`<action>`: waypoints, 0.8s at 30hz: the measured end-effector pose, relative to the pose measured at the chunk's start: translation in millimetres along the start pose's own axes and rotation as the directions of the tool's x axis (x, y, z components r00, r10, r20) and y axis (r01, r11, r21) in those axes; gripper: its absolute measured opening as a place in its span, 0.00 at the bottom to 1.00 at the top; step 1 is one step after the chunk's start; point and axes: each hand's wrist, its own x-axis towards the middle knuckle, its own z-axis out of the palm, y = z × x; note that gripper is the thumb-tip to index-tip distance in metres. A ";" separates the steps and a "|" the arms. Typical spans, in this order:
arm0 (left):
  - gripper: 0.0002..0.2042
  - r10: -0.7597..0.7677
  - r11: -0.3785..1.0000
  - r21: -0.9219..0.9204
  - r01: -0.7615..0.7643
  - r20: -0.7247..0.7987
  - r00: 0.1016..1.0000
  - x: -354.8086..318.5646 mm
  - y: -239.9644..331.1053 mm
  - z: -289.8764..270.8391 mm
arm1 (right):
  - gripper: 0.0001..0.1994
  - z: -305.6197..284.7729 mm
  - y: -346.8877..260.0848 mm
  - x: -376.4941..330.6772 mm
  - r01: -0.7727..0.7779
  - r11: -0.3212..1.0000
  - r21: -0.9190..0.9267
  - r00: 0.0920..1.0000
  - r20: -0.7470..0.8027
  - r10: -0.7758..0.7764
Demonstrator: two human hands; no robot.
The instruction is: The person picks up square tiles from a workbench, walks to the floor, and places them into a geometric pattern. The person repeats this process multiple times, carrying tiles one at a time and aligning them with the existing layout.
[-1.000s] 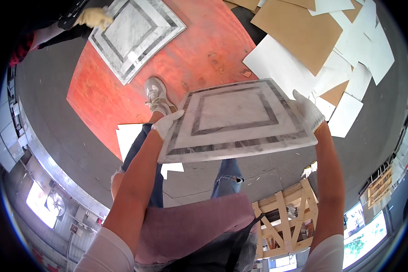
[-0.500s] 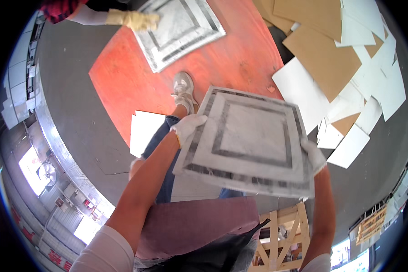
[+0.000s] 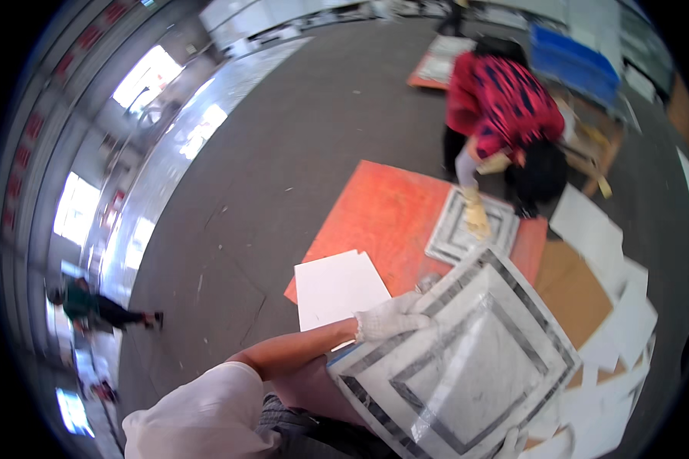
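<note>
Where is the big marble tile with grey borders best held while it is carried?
By two opposite edges, one from each side. The marble tile is a wide, thin, flat square, so the gloved left hand clasps its upper left edge and the right hand its lower edge.

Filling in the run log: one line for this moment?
left hand: grips marble tile | right hand: under tile edge | co-worker: bent over floor tile

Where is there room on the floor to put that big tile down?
Free: the grey floor left of the orange board, and the board's near-left part. Crowded: right side, with white sheets and the person.
</note>
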 end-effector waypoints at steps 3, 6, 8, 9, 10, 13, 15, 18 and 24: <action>0.22 -0.042 0.994 0.093 0.064 -0.222 0.974 -69.0 26.8 -29.5 | 0.31 33.9 -50.0 -12.4 0.067 0.974 -0.216 0.996 0.077 -0.051; 0.21 -0.009 1.000 -0.003 0.008 -0.405 0.914 -124.7 8.3 -29.0 | 0.29 82.3 -75.2 -24.6 0.182 0.928 -0.326 0.977 0.167 -0.133; 0.22 -0.035 0.998 -0.057 0.009 -0.484 0.874 -152.9 9.3 -28.0 | 0.28 106.2 -88.0 -33.0 0.244 0.896 -0.370 0.959 0.229 -0.167; 0.22 -0.043 0.998 -0.059 0.014 -0.539 0.841 -165.6 5.6 -25.0 | 0.28 116.3 -92.5 -36.8 0.280 0.879 -0.386 0.945 0.274 -0.181; 0.22 -0.055 0.998 -0.059 0.025 -0.585 0.809 -179.7 -1.6 -23.5 | 0.28 127.0 -94.8 -42.9 0.312 0.862 -0.399 0.929 0.316 -0.190; 0.23 -0.128 0.990 -0.128 0.055 -0.682 0.720 -221.8 -24.2 -17.8 | 0.26 158.2 -103.9 -61.7 0.394 0.812 -0.430 0.881 0.428 -0.201; 0.23 -0.087 0.990 -0.135 -0.033 -0.789 0.608 -217.6 -37.0 -12.5 | 0.25 176.6 -109.9 -56.2 0.460 0.776 -0.431 0.832 0.514 -0.209; 0.26 -0.120 0.989 -0.145 -0.003 -0.831 0.543 -240.1 -30.3 -13.6 | 0.24 190.5 -110.3 -64.5 0.538 0.731 -0.419 0.766 0.606 -0.216; 0.26 -0.062 0.993 -0.096 -0.075 -0.929 0.364 -418.5 -30.7 -30.0 | 0.22 257.4 -70.9 -163.2 0.648 0.679 -0.345 0.602 0.779 -0.178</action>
